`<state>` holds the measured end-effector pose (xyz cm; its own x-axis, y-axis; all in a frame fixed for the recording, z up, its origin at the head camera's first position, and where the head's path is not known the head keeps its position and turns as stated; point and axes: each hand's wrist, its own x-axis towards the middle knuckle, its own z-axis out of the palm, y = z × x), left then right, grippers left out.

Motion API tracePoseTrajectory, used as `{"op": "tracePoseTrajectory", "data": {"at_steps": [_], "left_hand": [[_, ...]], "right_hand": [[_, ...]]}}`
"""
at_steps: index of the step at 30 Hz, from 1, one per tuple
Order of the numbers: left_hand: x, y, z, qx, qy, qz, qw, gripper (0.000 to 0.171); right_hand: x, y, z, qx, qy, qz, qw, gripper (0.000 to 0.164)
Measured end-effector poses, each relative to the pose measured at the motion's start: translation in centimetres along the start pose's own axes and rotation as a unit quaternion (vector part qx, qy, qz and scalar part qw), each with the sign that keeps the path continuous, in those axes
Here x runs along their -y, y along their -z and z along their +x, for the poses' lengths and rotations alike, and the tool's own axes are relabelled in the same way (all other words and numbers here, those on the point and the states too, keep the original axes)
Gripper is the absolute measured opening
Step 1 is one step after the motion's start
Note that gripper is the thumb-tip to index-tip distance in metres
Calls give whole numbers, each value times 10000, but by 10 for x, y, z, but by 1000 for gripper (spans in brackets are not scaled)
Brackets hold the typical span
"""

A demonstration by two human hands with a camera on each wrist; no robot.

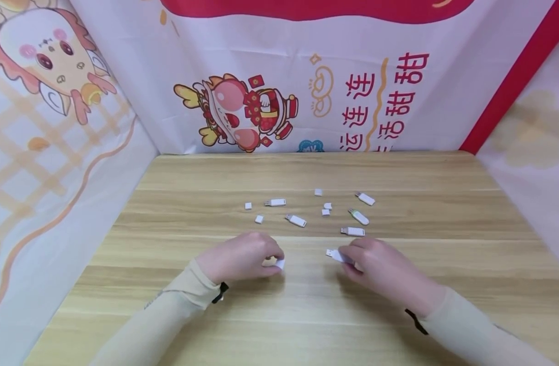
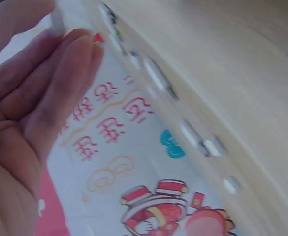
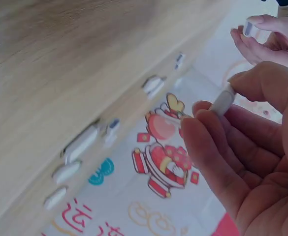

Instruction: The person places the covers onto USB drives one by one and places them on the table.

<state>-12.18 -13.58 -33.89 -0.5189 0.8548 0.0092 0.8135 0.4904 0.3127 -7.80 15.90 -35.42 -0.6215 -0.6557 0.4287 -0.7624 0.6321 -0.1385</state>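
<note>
My left hand (image 1: 248,257) pinches a small white cap (image 1: 280,264) between thumb and fingertips, left of the table's middle. In the left wrist view the cap (image 2: 57,22) is partly behind the thumb. Across from it, my right hand (image 1: 381,266) grips a white USB flash drive (image 1: 337,255), its bare metal plug pointing left toward the cap. A gap separates cap and plug. Seen from the right wrist, the drive body (image 3: 223,100) sits between thumb and fingers. Just beyond the right hand lies another uncapped white USB flash drive (image 1: 353,232).
Farther back on the wooden table (image 1: 288,325) lie more uncapped drives, including a green-edged one (image 1: 359,217) and white ones (image 1: 275,203). Loose white caps (image 1: 259,219) are scattered among them. A printed cloth (image 1: 261,46) hangs behind the table's far edge.
</note>
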Motion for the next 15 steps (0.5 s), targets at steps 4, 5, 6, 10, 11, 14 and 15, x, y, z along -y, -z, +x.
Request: {"op": "tracePoseTrajectory", "data": {"at_steps": [4,5,6,10,11,14,15], "left_hand": [[-15,7,3,-441,-480,246,9976,16],[-19,8,3,-592,-635,296,9958,15],[-22,8,4,-750,-792,335,9935,14],[-34,7,5,-1270,-1228,555,9827,10],[-37,7,5,-1367,-1304,625,9800,10],[-43,5,4,-1561,-1447,785,9739,10],[-44,5,4,-1603,-1482,829,9723,11]], "right_hand": [[1,9,-11,-487,243,-71,9985,22],[2,11,-13,-588,315,-70,9977,18],[3,13,-15,-682,383,-63,9969,14],[8,18,-20,-1096,746,32,9912,37],[10,18,-21,-1185,823,43,9895,44],[16,20,-23,-1286,941,44,9872,44],[18,20,-24,-1280,950,70,9872,43]]}}
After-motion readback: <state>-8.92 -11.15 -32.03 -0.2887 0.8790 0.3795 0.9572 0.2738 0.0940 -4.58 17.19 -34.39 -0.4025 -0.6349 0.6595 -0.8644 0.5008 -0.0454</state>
